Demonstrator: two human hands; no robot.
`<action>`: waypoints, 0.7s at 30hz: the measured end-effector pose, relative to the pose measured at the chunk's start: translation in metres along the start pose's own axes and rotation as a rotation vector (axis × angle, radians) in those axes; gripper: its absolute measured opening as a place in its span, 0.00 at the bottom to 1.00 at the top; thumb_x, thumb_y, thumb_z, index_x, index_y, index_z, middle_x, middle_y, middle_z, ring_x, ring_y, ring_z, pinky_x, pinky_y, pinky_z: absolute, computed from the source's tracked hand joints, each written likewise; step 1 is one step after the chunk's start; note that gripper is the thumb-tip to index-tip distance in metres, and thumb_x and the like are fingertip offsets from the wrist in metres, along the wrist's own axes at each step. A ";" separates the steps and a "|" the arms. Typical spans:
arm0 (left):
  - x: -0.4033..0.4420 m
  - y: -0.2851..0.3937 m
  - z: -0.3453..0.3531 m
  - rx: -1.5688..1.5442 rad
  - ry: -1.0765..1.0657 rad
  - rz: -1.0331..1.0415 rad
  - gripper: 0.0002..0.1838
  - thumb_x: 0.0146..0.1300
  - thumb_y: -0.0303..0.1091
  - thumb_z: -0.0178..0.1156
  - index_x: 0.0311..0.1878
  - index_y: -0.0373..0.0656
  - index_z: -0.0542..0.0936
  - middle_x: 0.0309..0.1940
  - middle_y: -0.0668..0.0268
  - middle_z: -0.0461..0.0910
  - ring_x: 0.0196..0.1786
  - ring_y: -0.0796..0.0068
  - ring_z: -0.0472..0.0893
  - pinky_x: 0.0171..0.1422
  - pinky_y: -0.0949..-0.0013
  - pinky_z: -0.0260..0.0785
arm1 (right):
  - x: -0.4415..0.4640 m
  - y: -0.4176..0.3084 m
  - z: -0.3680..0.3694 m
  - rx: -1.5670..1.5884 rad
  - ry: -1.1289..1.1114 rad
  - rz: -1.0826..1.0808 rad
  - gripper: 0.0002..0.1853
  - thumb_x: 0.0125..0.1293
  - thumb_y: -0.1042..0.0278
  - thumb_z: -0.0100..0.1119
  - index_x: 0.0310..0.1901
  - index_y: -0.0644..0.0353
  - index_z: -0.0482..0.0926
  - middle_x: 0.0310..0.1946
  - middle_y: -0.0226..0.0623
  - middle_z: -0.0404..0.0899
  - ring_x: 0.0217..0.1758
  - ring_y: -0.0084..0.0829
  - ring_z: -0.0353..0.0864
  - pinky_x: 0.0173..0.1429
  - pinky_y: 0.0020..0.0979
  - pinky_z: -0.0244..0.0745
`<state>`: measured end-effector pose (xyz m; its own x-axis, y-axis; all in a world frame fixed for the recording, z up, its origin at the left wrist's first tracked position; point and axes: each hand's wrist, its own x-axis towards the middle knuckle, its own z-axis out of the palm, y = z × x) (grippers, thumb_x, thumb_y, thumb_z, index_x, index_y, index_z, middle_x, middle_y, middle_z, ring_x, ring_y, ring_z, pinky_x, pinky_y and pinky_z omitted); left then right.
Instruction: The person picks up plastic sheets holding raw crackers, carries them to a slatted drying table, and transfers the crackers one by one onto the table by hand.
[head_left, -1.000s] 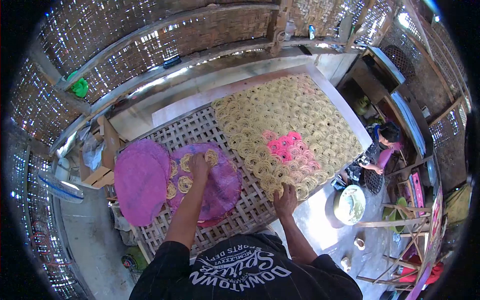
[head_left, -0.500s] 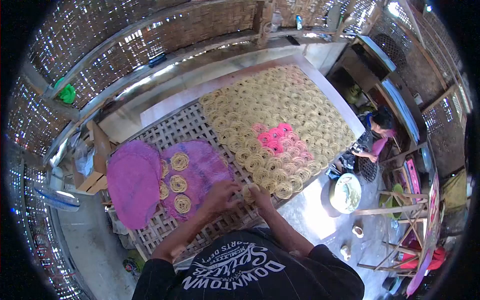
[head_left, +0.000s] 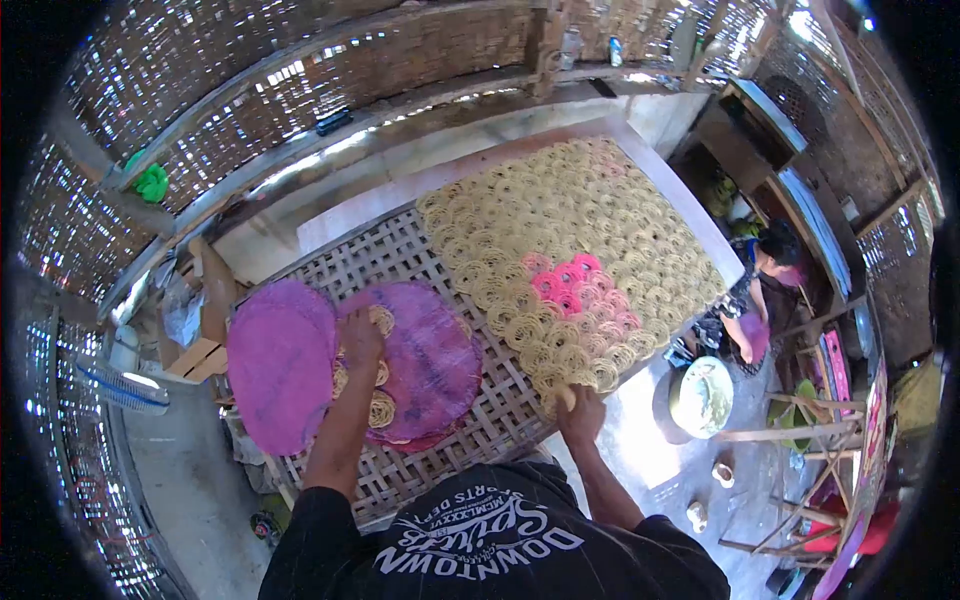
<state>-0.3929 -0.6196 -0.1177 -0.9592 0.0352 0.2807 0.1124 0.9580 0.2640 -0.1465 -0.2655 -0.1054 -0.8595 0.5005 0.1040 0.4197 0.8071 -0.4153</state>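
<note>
My left hand (head_left: 362, 338) is over the left side of the right-hand purple round sheet (head_left: 435, 345), among coiled yellow noodle nests (head_left: 381, 408); its fingertips are too small to make out. Near the front edge of the woven bamboo rack (head_left: 500, 400), my right hand (head_left: 581, 412) has its fingers closed at the near corner of the large spread of yellow nests (head_left: 540, 220). What it grips is partly hidden. Several pink nests (head_left: 567, 285) lie within that spread. Another purple round sheet (head_left: 280, 365) overlaps the left side of the rack.
Another person (head_left: 765, 270) sits low at the right, beside a large round basin (head_left: 702, 397). A cardboard box (head_left: 208, 310) stands left of the rack. Wooden frames (head_left: 810, 435) stand at the lower right, and a blue-white plastic basket (head_left: 125, 388) is at far left.
My left hand has moved left and away from me, onto the purple sheet's nests. My right hand has shifted right to the near corner of the yellow nests.
</note>
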 end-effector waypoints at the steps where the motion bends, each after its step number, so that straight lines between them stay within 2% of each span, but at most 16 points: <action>1: 0.001 -0.007 0.014 -0.042 0.013 -0.012 0.18 0.56 0.28 0.57 0.51 0.39 0.78 0.48 0.53 0.79 0.57 0.51 0.75 0.62 0.54 0.66 | 0.004 -0.001 0.004 -0.011 0.091 -0.040 0.16 0.56 0.58 0.66 0.43 0.56 0.81 0.39 0.40 0.79 0.44 0.46 0.78 0.50 0.46 0.71; 2: 0.002 -0.019 0.038 -0.083 0.027 -0.021 0.17 0.55 0.27 0.57 0.51 0.39 0.78 0.47 0.52 0.79 0.56 0.51 0.76 0.62 0.54 0.67 | 0.008 -0.007 0.002 -0.008 0.123 -0.079 0.16 0.57 0.58 0.66 0.43 0.57 0.81 0.37 0.40 0.78 0.42 0.46 0.78 0.48 0.46 0.72; 4: 0.001 -0.021 0.042 -0.231 0.048 -0.031 0.17 0.55 0.26 0.56 0.50 0.39 0.78 0.46 0.51 0.80 0.53 0.50 0.77 0.60 0.53 0.68 | 0.016 -0.022 0.012 0.112 0.049 -0.089 0.17 0.59 0.56 0.66 0.44 0.58 0.81 0.36 0.39 0.80 0.40 0.39 0.80 0.44 0.40 0.74; 6: -0.008 0.012 0.015 -0.449 0.066 -0.030 0.17 0.57 0.27 0.56 0.50 0.39 0.78 0.45 0.50 0.79 0.50 0.48 0.78 0.57 0.51 0.69 | 0.024 -0.051 0.027 0.437 -0.202 -0.046 0.18 0.62 0.53 0.64 0.44 0.59 0.81 0.35 0.39 0.81 0.39 0.35 0.81 0.43 0.36 0.75; 7: -0.016 0.032 -0.004 -0.458 0.004 -0.036 0.16 0.58 0.29 0.56 0.51 0.39 0.78 0.44 0.49 0.79 0.48 0.47 0.78 0.55 0.51 0.69 | 0.027 -0.070 0.036 0.595 -0.335 -0.023 0.19 0.63 0.51 0.63 0.45 0.59 0.80 0.35 0.39 0.82 0.39 0.33 0.81 0.42 0.34 0.75; 10: -0.052 0.071 -0.018 -0.597 -0.248 -0.014 0.17 0.62 0.36 0.57 0.53 0.41 0.78 0.43 0.48 0.79 0.48 0.46 0.78 0.53 0.51 0.70 | 0.048 -0.131 0.056 1.072 -0.935 0.407 0.21 0.66 0.49 0.60 0.45 0.62 0.80 0.35 0.39 0.83 0.38 0.29 0.82 0.42 0.31 0.76; 12: -0.071 0.082 -0.029 -0.728 -0.257 0.363 0.17 0.62 0.37 0.58 0.53 0.42 0.78 0.43 0.50 0.79 0.48 0.47 0.78 0.54 0.51 0.69 | 0.060 -0.144 0.114 1.309 -0.865 0.444 0.21 0.66 0.51 0.59 0.44 0.64 0.80 0.34 0.38 0.83 0.38 0.30 0.82 0.43 0.32 0.76; 13: -0.074 0.073 -0.029 -0.659 -0.160 0.315 0.18 0.62 0.37 0.59 0.54 0.42 0.78 0.44 0.51 0.79 0.49 0.48 0.78 0.55 0.51 0.68 | 0.066 -0.147 0.135 1.427 -0.823 0.469 0.20 0.67 0.51 0.58 0.44 0.65 0.80 0.33 0.38 0.83 0.38 0.31 0.82 0.43 0.32 0.76; 15: -0.075 0.042 -0.024 -0.521 0.032 0.228 0.20 0.60 0.38 0.62 0.54 0.42 0.78 0.45 0.52 0.79 0.50 0.49 0.77 0.57 0.51 0.67 | 0.091 -0.173 0.107 1.074 -0.721 0.268 0.18 0.66 0.56 0.57 0.44 0.66 0.80 0.33 0.36 0.82 0.38 0.30 0.82 0.43 0.31 0.76; 16: -0.075 0.006 0.014 -0.627 0.132 0.064 0.22 0.58 0.39 0.64 0.55 0.42 0.77 0.46 0.52 0.79 0.51 0.50 0.76 0.59 0.51 0.66 | 0.106 -0.183 0.095 0.898 -0.658 0.171 0.17 0.66 0.59 0.57 0.44 0.66 0.80 0.33 0.36 0.82 0.38 0.29 0.82 0.43 0.30 0.76; 18: -0.054 -0.031 0.014 -0.458 0.177 -0.135 0.24 0.55 0.40 0.67 0.54 0.41 0.78 0.47 0.53 0.78 0.51 0.50 0.76 0.60 0.51 0.65 | 0.146 -0.182 0.146 0.933 -0.720 0.115 0.15 0.64 0.62 0.56 0.44 0.66 0.80 0.34 0.37 0.82 0.38 0.28 0.81 0.43 0.31 0.76; 19: -0.040 -0.031 -0.020 -0.184 0.116 -0.174 0.24 0.53 0.40 0.67 0.52 0.40 0.79 0.46 0.53 0.78 0.51 0.50 0.75 0.60 0.52 0.66 | 0.165 -0.183 0.165 0.947 -0.754 0.087 0.15 0.64 0.63 0.55 0.44 0.66 0.80 0.34 0.38 0.82 0.39 0.28 0.81 0.44 0.31 0.75; 21: -0.032 -0.051 -0.020 -0.090 0.010 -0.142 0.22 0.53 0.39 0.67 0.51 0.40 0.79 0.46 0.53 0.77 0.49 0.51 0.76 0.58 0.52 0.67 | 0.202 -0.210 0.166 0.905 -0.730 0.032 0.14 0.60 0.66 0.56 0.43 0.66 0.81 0.34 0.38 0.82 0.38 0.28 0.81 0.43 0.31 0.75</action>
<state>-0.3627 -0.6753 -0.1214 -0.9644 -0.1020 0.2440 -0.0008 0.9239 0.3827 -0.4572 -0.3861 -0.1469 -0.9395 -0.0209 -0.3418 0.3363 0.1314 -0.9325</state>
